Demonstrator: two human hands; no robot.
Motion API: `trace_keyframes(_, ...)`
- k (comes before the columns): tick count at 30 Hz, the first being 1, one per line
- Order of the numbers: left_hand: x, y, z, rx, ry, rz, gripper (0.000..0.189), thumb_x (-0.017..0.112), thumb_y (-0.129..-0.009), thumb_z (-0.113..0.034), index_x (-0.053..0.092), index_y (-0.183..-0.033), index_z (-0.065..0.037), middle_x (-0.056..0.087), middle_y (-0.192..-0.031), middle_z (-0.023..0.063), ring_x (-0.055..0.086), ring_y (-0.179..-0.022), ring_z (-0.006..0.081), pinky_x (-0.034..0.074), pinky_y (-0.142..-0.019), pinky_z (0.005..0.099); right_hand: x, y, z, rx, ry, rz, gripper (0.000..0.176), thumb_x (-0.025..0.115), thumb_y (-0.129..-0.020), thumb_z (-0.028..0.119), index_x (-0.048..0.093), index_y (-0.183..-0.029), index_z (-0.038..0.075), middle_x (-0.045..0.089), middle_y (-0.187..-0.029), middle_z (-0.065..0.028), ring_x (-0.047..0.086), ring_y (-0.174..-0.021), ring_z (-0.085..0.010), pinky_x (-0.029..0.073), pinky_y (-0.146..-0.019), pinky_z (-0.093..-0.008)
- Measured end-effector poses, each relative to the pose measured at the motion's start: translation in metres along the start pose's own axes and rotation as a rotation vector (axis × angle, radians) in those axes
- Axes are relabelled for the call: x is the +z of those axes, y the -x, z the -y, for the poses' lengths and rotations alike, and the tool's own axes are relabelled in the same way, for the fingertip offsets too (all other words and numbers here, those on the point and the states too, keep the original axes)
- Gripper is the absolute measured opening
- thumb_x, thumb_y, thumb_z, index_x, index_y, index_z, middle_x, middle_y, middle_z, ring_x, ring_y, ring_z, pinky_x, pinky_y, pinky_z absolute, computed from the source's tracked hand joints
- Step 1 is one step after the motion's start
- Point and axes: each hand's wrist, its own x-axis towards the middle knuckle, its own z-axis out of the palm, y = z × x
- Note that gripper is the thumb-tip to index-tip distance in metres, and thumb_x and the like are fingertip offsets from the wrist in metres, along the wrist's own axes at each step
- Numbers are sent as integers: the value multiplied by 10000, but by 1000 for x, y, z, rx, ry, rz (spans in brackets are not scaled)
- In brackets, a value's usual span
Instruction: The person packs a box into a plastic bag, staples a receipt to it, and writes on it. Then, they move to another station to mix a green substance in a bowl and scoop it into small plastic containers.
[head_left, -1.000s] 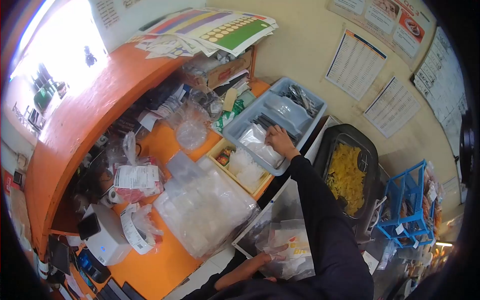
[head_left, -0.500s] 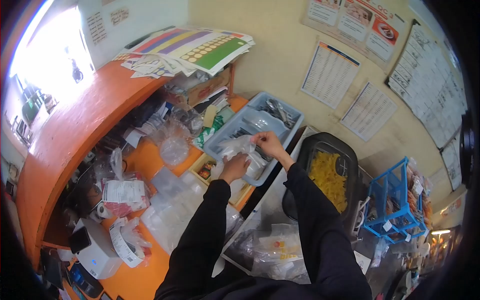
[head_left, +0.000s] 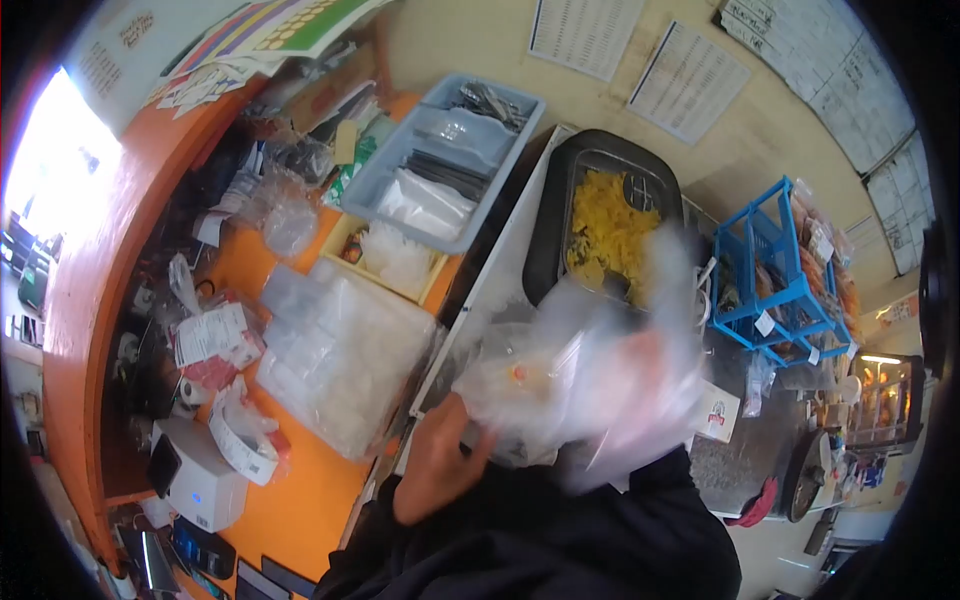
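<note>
A clear plastic bag (head_left: 600, 400), badly smeared by motion, hangs in front of me over the counter. My right hand (head_left: 645, 355) shows only as a pinkish blur within the bag, seemingly gripping it; its fingers cannot be made out singly. My left hand (head_left: 440, 465) is lower left, fingers curled and thumb bent inward at the plastic's near-left edge. What lies between its fingertips is partly hidden. Beneath the blur, a bag with a yellow-and-red print (head_left: 518, 374) is partly visible on the metal counter.
A blue divided tray (head_left: 380, 190) holds cutlery and white packets. Beside it are a cream box (head_left: 437, 275) and stacked clear bags (head_left: 340, 350). A black pan of yellow food (head_left: 545, 235) stands beyond my hands, with a blue rack (head_left: 765, 320) at right and a white printer (head_left: 200, 480) at left.
Both hands have left the blue tray and come back toward my body. A blurred plastic bag is now up at my right hand. The view has shifted, putting the tray higher and further left.
</note>
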Motion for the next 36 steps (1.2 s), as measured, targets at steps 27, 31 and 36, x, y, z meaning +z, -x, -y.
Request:
trace_keyframes(27,51,18,-14,-208,912,-635,114,461,-1019,-121,506,-1065,-26,553,-1248,140,556,-980,119,425,-893,277,-35,152,-90,-121,2310,-1061,81,579,-791,3,607,-867,-3,632,-827,-140,634,-764,-326,495,-644,-370)
trace_keyframes(31,52,13,-30,-278,782,-665,144,470,-1014,-119,488,-1110,-13,528,-1199,115,529,-981,118,427,-884,275,-127,177,-80,-359,2710,-1421,251,691,-786,61,571,-997,-4,635,-826,-159,634,-758,-361,508,-680,-419)
trace_keyframes(36,83,44,-40,-303,87,-1091,293,522,-972,-151,496,-1223,-3,512,-1123,81,501,-1037,183,436,-884,315,-171,193,-62,-256,2439,-1627,488,788,-739,133,519,-1119,-14,649,-853,-189,643,-791,-406,513,-727,-470)
